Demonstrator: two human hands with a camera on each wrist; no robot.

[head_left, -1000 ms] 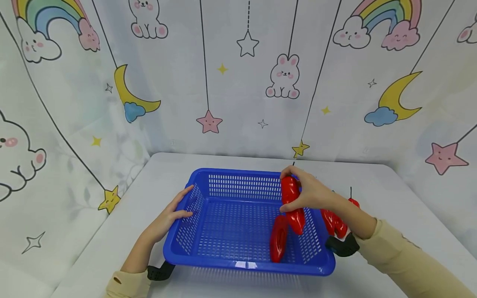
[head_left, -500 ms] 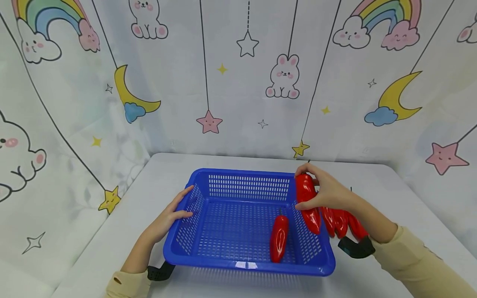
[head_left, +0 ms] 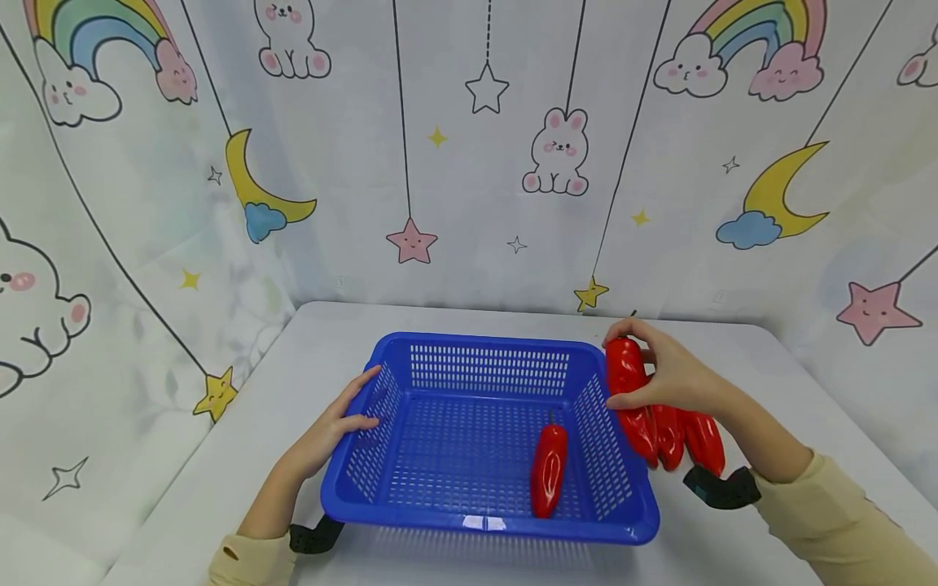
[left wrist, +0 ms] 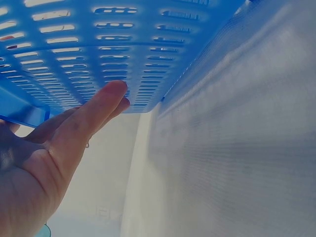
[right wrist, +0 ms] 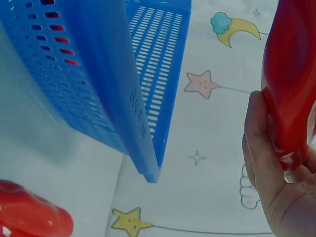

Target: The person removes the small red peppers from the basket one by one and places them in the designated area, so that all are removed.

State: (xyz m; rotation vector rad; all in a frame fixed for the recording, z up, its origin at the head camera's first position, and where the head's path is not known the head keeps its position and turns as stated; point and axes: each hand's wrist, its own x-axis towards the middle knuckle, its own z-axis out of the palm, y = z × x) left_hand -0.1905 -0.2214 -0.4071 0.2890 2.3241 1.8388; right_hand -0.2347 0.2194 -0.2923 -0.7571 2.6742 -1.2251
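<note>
The blue plastic basket (head_left: 476, 529) stands on the table, with my left hand (head_left: 333, 419) gripping its left rim. In the left wrist view, fingers (left wrist: 101, 106) lie against the slotted outer wall. My right hand (head_left: 667, 374) holds a red chili pepper (head_left: 625, 362) just beyond the basket's right rim, thumb on one side and fingers near its stem end. The right wrist view shows this held pepper (right wrist: 291, 64) close up. One red chili pepper (head_left: 549, 472) lies inside the basket, toward the right. Further red peppers (head_left: 705, 443) lie outside it, partly hidden by my right hand and the held pepper.
The white table (head_left: 352, 561) extends around the basket. A white cloth backdrop (head_left: 469, 163) printed with rabbits, stars and moons rises behind and at both sides. A black wrist strap mount (head_left: 721, 490) sits under my right sleeve, near the peppers.
My right hand has carried its pepper rightward, from above the basket's inside to beyond the right rim, over the other peppers. My left hand, the basket and the pepper inside have stayed put.
</note>
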